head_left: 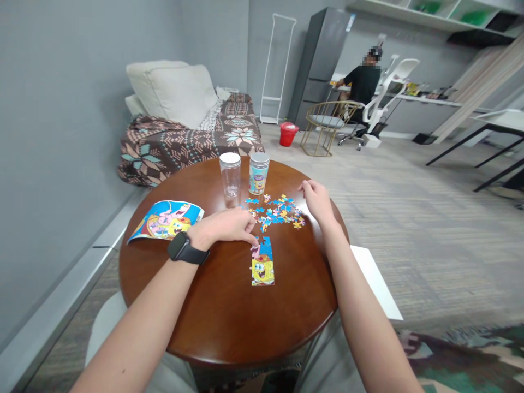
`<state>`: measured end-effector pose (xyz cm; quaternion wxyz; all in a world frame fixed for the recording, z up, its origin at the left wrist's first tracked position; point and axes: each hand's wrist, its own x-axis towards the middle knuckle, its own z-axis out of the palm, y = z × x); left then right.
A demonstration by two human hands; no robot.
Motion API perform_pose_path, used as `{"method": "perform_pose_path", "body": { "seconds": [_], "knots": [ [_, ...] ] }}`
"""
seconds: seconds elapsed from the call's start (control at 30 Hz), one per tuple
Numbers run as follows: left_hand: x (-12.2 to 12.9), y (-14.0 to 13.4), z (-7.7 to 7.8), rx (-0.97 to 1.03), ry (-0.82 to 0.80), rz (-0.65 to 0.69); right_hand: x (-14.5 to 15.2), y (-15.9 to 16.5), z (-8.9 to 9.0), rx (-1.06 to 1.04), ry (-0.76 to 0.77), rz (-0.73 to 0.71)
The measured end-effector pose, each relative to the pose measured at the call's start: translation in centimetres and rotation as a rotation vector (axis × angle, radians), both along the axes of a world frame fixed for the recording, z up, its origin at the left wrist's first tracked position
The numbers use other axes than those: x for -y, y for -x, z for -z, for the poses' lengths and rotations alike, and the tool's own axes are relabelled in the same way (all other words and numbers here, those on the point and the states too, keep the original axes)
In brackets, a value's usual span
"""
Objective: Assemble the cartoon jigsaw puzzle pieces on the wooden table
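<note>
"Fingers?"
"Left hand [229,224]: curled, thumb by the puzzle's [262,267] top-left corner. Right hand [317,200]: bent, near the worktop's [229,316] right edge. Can't tell if either pinches anything."
"The puzzle?"
"A narrow strip right of mid-worktop, yellow face below blue, top notched."
"Beyond?"
"Loose pieces [282,214], then clear jar [231,177] and printed jar [258,177] toward the round brown far edge; past it, sofa [180,93], bin [288,135]."
"Hidden?"
"Whatever the palms cover."

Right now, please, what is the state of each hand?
Left hand: fingers bent beside the partly built puzzle; cannot tell whether it holds anything.
Right hand: fingers curled near the loose pieces; whether holding anything cannot be told.
</note>
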<state>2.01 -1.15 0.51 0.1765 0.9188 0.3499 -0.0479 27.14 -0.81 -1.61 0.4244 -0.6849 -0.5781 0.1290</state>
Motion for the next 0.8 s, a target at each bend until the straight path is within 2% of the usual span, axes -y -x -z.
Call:
{"method": "perform_pose_path", "body": {
  "seconds": [0.17,0.23,0.33,0.43,0.53,0.8],
  "knots": [
    [0.1,0.0,-0.3,-0.012,-0.042,0.025,-0.2,-1.1,0.8,0.014,0.123,0.061],
    [0.0,0.2,-0.4,-0.025,-0.128,-0.032,-0.3,-1.6,1.4,0.024,0.173,0.057],
    [-0.2,0.5,-0.6,-0.078,-0.266,-0.184,-0.5,-2.1,1.9,0.052,0.222,0.040],
    [-0.4,0.9,-0.7,-0.148,-0.309,-0.295,-0.7,-2.0,2.2,0.088,0.262,-0.024],
    [-0.4,1.1,-0.8,-0.200,-0.334,-0.351,-0.7,-1.5,2.1,0.150,0.276,-0.129],
    [-0.3,1.3,-0.8,-0.222,-0.345,-0.383,-0.4,-0.4,1.6,0.258,0.244,-0.212]
  ]
}}
